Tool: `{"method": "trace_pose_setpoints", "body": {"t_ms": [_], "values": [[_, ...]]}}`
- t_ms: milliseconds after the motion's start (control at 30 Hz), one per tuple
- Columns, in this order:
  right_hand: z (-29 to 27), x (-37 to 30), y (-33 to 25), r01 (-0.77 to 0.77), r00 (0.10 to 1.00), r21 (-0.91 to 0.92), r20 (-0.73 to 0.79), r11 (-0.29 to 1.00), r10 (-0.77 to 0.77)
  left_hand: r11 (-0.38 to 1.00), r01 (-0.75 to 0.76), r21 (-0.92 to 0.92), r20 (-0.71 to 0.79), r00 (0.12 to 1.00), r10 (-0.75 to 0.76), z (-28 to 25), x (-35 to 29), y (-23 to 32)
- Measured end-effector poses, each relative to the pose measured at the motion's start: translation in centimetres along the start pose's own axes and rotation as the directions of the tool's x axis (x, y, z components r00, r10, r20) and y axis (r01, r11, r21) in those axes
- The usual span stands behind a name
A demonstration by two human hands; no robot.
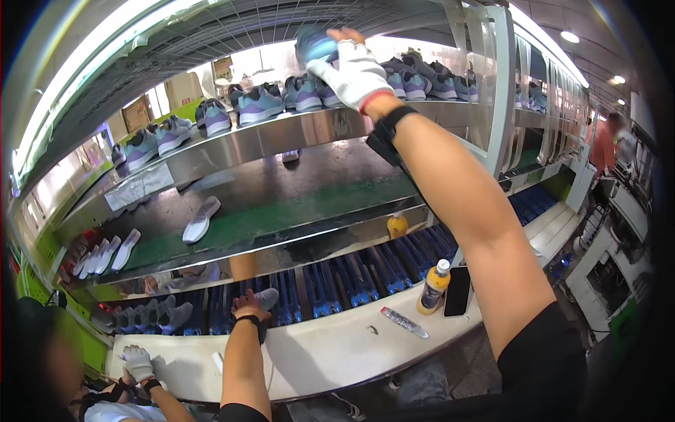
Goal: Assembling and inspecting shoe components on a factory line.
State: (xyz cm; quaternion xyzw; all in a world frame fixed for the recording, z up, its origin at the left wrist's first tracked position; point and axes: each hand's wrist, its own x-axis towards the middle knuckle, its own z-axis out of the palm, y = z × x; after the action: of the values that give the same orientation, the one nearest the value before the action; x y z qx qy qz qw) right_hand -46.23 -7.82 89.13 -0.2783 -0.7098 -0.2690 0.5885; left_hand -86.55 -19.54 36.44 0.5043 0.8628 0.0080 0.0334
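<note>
My right hand (pixel 355 74), in a white glove with bare fingertips, is raised to the upper shelf. Its fingers are closed on a blue-grey sneaker (pixel 316 46), which is smeared by motion. My left hand (pixel 247 306), seemingly without a glove, reaches low over the blue-slatted conveyor (pixel 316 288). There it grips the end of a grey shoe upper (pixel 267 298); part of the grip is hidden. Several finished-looking sneakers with lilac soles (pixel 260 104) stand along the upper shelf around my right hand.
White soles (pixel 202 219) lie on the green middle belt (pixel 281 218). More grey uppers (pixel 158 314) sit at the left. On the white ledge (pixel 309 352) are a juice bottle (pixel 434 287), a phone (pixel 457 291) and a marker (pixel 404 322). A co-worker's gloved hand (pixel 138 362) rests nearby.
</note>
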Motion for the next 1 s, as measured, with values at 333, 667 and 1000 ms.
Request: {"method": "trace_pose_setpoints", "body": {"t_ms": [333, 667, 1000], "values": [[3.1, -12.7, -11.0, 0.127, 0.658, 0.279, 0.695, 0.952, -0.292, 0.901, -0.431, 0.042, -0.358, 0.836, 0.416, -1.2, -2.5, -3.9], [15.2, -19.3, -26.4, 0.0, 0.5, 0.476, 0.761, 0.879, -0.412, 0.669, -0.468, -0.577, 0.133, 0.755, 0.643, -5.7, -21.2, 0.7], [17.2, -18.6, -24.9, -0.128, 0.476, 0.484, 0.795, 0.866, -0.375, 0.667, -0.745, -0.023, -0.183, 0.659, 0.73, -1.6, -21.9, 9.6]]}}
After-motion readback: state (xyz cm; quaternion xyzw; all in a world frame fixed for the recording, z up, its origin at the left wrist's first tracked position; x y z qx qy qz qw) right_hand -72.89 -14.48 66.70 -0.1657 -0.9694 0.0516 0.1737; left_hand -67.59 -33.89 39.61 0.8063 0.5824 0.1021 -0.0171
